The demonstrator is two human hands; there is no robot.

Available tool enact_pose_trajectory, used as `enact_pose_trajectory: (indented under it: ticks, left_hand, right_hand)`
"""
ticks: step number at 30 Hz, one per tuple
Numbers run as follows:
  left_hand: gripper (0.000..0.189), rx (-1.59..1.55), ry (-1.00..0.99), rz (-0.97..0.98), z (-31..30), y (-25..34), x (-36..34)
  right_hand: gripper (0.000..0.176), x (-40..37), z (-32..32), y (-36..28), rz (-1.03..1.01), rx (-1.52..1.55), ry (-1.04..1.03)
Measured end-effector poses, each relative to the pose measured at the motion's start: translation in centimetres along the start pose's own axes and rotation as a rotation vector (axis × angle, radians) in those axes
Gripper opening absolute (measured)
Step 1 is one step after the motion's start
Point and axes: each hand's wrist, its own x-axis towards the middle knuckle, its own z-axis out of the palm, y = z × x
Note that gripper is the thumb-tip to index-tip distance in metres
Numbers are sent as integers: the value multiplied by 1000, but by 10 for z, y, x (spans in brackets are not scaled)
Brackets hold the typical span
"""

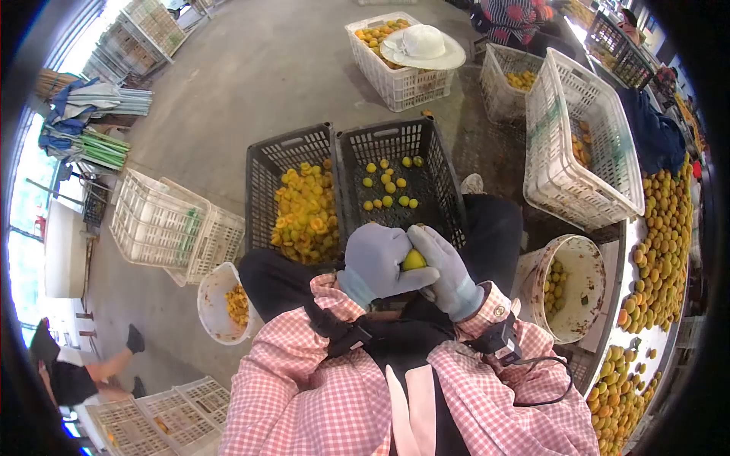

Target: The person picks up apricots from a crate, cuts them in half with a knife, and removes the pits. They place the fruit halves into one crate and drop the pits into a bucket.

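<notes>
In front of my lap, both hands wear grey gloves and meet around a yellow-green apricot (pixel 414 261). My left hand (pixel 378 257) is closed against the fruit's left side, its fingertips mostly hidden. On the other side, my right hand (pixel 449 273) curls round the apricot, with the thumb below it. Just beyond the hands are two black crates side by side. The left black crate (pixel 291 139) holds a heap of split, opened apricots (pixel 308 209). Several whole apricots (pixel 389 187) lie scattered on the floor of the right black crate (pixel 445 178).
A white bucket (pixel 209 304) with fruit pieces stands at my left, a stained bucket (pixel 589 281) with whole fruit at my right. White crates (pixel 160 220) flank me. Apricots cover the right-hand table (pixel 658 251). A hat (pixel 423 47) tops a far crate. Other people are nearby.
</notes>
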Motion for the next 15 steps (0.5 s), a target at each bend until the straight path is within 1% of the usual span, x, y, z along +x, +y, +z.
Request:
enact_pose_trajectory:
  ticks: [1,3,4,6,7,8,10,12,13,15]
  left_hand:
    - [48,5,0,-2,-5,2,1]
    - [54,85,0,66,-13,6,3]
    - [54,88,0,62,-14,6,3]
    - [52,143,102,120,-16,6,3]
    - [52,150,104,120,-18,7,4]
    - [50,140,142,77,-19,10,4]
    - [48,131,183,31,-16,15,3]
    - [43,15,283,-70,-11,18,2]
    - [43,22,284,-73,-9,21,-1]
    - [30,-256,377,-214,-3,26,-5]
  right_hand:
    - [30,-3,3,-3,1,1,-5]
    - [25,-5,9,-6,109,55,50]
    - [25,-4,10,-3,112,55,47]
    - [22,1,15,8,19,228,86]
    - [22,3,20,12,17,227,79]
    - [21,3,25,18,-194,167,119]
    - [21,4,26,22,-403,103,156]
    - [21,8,25,21,-694,-396,296]
    - [21,7,28,22,-693,-394,289]
    - [21,4,33,21,-596,-122,256]
